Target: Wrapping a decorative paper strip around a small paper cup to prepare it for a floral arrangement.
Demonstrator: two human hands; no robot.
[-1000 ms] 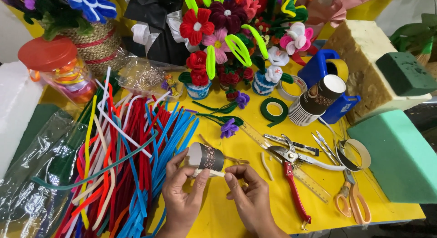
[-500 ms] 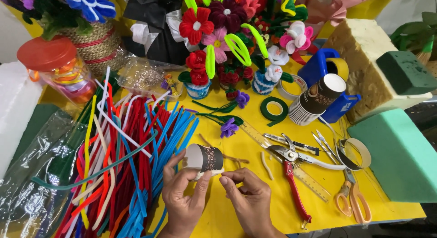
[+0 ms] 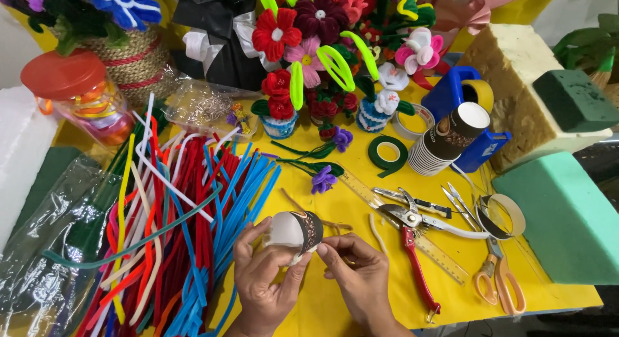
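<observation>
Left hand (image 3: 264, 282) gripping a small paper cup (image 3: 293, 232) lying on its side above the yellow table (image 3: 335, 305), right hand (image 3: 361, 272) pinching at cup's patterned rim, hands close together, pile of coloured pipe cleaners (image 3: 167, 227) just left, pliers (image 3: 412, 231) to the right

A bare strip of yellow tablecloth (image 3: 322, 305) lies open at the lower centre of the frame. Left of it spreads the heap of coloured pipe cleaners (image 3: 174, 227); right, red-handled pliers (image 3: 412, 247), a clear ruler (image 3: 412, 231) and orange-handled scissors (image 3: 500, 282) crowd the surface.
</observation>
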